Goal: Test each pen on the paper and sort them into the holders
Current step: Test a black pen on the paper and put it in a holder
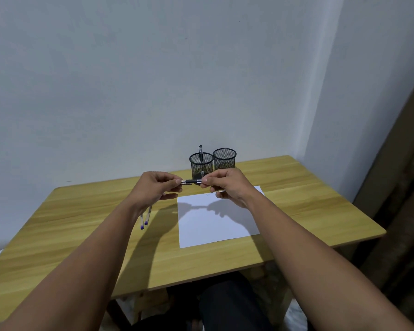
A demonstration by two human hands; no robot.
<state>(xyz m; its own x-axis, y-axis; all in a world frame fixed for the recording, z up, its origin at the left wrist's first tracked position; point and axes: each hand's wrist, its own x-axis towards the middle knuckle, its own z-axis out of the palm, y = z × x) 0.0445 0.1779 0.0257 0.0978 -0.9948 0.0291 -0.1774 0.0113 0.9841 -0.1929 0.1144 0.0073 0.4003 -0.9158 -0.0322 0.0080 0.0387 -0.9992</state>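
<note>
Single view, worn at the person's head, positioned above the near edge of the table (296,206). It faces forward and downward across the tabletop towards the far edge and the wall (153,80) behind. Wide-angle lens; both forearms enter from the bottom corners. The near-left table corner falls outside the picture; far corners are visible.

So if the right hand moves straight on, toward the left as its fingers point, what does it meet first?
Probably the left hand. The right hand pinches one end of the pen, the left hand the other end, so only the pen's short visible part separates them.
</note>
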